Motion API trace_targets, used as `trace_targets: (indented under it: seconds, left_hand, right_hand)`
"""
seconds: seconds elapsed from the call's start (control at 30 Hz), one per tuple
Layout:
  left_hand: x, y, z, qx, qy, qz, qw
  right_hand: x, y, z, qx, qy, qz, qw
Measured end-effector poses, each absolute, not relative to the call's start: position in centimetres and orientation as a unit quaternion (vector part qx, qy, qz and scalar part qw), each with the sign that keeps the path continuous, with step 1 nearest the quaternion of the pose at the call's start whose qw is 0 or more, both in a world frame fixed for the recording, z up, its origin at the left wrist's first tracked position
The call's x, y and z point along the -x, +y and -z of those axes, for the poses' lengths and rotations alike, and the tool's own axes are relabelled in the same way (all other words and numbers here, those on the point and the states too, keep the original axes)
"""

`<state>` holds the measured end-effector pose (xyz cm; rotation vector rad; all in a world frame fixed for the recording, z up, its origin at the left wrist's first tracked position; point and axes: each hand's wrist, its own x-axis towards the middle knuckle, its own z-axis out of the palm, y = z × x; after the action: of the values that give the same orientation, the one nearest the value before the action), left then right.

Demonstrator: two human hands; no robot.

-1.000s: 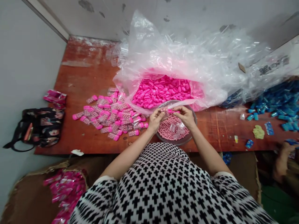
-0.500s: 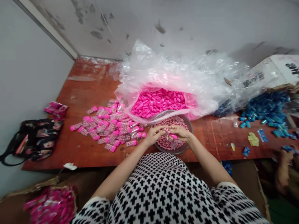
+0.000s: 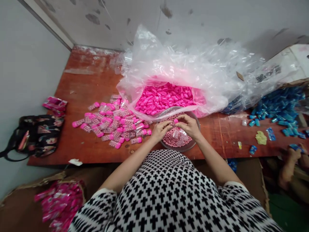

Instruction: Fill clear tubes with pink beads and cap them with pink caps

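Both my hands are over a grey bowl of small pink beads. My right hand pinches a bright pink cap between thumb and fingertips. Close against it, my left hand is closed on what looks like a small clear container of beads, mostly hidden by the fingers. Clear empty containers lie on the beads below. To the left, a pile of clear bead-filled containers with pink caps covers part of the table. Behind the bowl, an open plastic bag holds many loose pink caps.
A floral black bag and pink packets lie at the table's left end. Blue containers are heaped at right, near a yellow crumpled piece. Another person's hands work there. A carton of pink packets stands below left.
My right hand has lifted slightly and now pinches the cap upright at the container's end. The cap lay lower, near my right palm, before. The whole view has shifted a little.
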<state>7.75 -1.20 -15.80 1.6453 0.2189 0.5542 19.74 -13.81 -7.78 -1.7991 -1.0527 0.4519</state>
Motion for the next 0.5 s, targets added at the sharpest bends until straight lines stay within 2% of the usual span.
trace_targets:
  seconds: [0.17, 0.4, 0.5]
  left_hand:
    - [-7.5, -1.0, 15.9, -0.737, 0.089, -0.273, 0.612]
    - [-7.2, -0.7, 16.4, -0.761, 0.050, -0.266, 0.590]
    - [-7.3, -1.1, 16.5, -0.747, 0.069, -0.243, 0.615]
  right_hand:
    - [-19.6, -13.5, 8.1, 0.742, -0.559, -0.123, 0.349]
    - [-19.4, -14.1, 9.4, 0.718, -0.628, -0.087, 0.288]
    - [-19.2, -14.1, 9.5, 0.727, -0.612, -0.102, 0.294]
